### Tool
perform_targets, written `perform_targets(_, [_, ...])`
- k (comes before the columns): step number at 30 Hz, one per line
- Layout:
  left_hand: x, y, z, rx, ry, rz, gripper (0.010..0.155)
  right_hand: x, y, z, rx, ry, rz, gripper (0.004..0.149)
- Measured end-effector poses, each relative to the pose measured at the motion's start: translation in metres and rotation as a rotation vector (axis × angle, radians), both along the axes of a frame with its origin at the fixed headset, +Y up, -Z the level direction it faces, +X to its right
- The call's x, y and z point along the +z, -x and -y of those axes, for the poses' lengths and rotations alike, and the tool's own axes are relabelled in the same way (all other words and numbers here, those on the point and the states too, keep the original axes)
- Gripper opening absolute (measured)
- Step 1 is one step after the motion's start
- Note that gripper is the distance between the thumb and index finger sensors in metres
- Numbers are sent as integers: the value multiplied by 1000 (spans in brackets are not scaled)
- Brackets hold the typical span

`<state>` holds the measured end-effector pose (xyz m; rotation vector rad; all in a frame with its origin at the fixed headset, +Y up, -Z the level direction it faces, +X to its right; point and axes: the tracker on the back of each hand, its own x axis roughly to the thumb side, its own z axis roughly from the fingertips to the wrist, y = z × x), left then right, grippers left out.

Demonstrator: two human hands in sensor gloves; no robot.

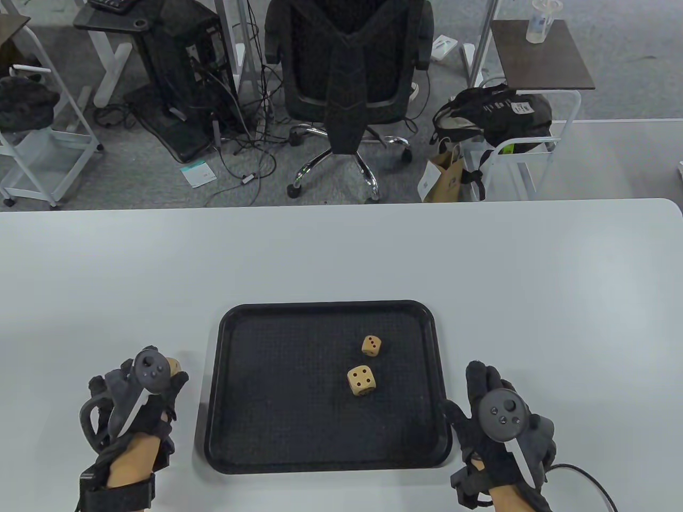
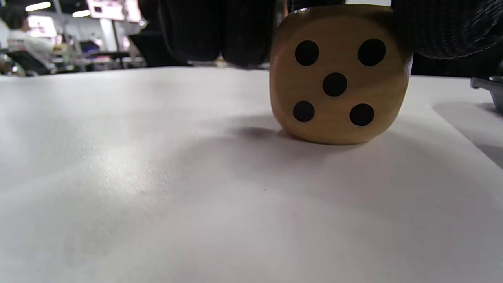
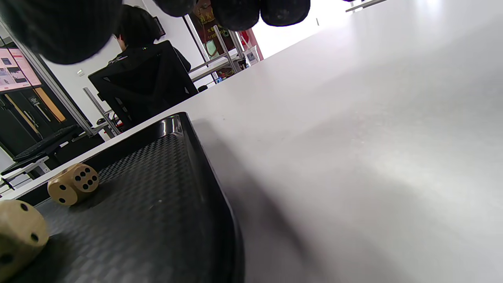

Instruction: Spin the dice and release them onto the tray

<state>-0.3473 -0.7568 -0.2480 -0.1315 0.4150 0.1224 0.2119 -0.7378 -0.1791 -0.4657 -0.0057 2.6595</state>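
Note:
A black tray [image 1: 277, 426] lies on the white table between my hands. Two wooden dice rest on its right half: the far die [image 1: 371, 345] and the near die [image 1: 360, 380], which shows four pips on top. Both appear in the right wrist view too, the far die [image 3: 73, 184] and the near die [image 3: 19, 236]. A third die [image 1: 174, 366] stands on the table left of the tray, and my left hand [image 1: 179, 377] pinches it. Seen from the left wrist, this die [image 2: 338, 78] shows five pips, with gloved fingers [image 2: 444, 27] against its top corners. My right hand [image 1: 464, 392] rests open beside the tray's right rim.
Beyond the table's far edge stand an office chair [image 1: 349, 69], white carts and a bag [image 1: 496, 114]. In the right wrist view the tray rim [image 3: 208, 173] runs close along that hand's left side.

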Motion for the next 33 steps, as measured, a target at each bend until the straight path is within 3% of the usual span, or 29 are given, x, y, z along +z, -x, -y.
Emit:
perform_targets(3, [-1,-1,3,37,41,-9,82,0,0,0,6,2,0,84])
perform_targets(11, [1,-3,-3,141,-51,51,77,3,1,-1,10,-11,-14,84])
perform_targets(15, [8,-23,-22,285,-111,109,77,4,-1,-2,-2,-17,-13,84])
perform_targets(18, [13,-57,-36,346,-100,241,77,4,-1,-1,0,-18,-12,84])
perform_targets(23, [23,-120,-44,349,32,498,76,5,-1,-1,7,-10,-15,83])
perform_targets(33, [28,-199,-26,216,323,716,71,6,2,0,14,5,-35,83])
